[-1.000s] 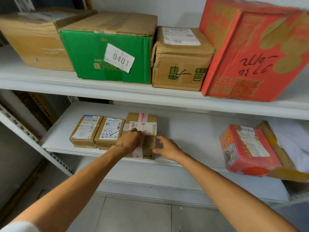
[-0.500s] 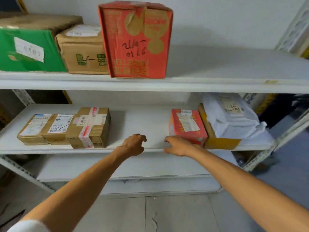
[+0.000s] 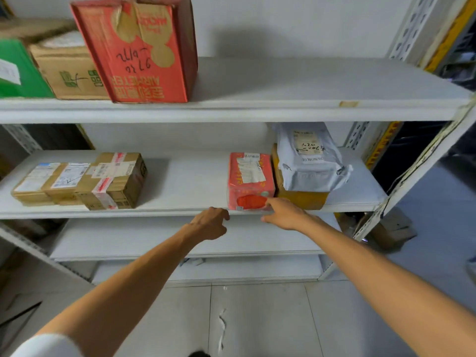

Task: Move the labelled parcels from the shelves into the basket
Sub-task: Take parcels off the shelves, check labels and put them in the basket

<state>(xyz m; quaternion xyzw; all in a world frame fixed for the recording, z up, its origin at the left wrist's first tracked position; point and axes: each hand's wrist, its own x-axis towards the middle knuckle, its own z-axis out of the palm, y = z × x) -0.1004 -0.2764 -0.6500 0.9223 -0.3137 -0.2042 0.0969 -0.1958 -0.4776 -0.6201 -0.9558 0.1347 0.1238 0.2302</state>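
A small red parcel (image 3: 249,177) with a white label stands on the middle shelf (image 3: 185,181). My right hand (image 3: 282,213) touches its lower front corner with the fingertips. My left hand (image 3: 210,221) hovers just left of it at the shelf's front edge, fingers loosely curled, holding nothing. Three brown labelled parcels (image 3: 79,180) lie side by side at the left of the same shelf. A grey plastic mailer (image 3: 309,158) lies on a brown box (image 3: 300,197) right of the red parcel. No basket is in view.
The top shelf (image 3: 283,99) carries a big red carton (image 3: 139,47), a brown carton (image 3: 67,70) and a green one (image 3: 15,73). A perforated metal upright (image 3: 422,173) frames the right side. A cardboard box (image 3: 391,229) sits on the floor beyond it.
Both hands left the taped brown parcel and moved right along the shelf edge. My right hand now touches the red parcel; the view has swung right.
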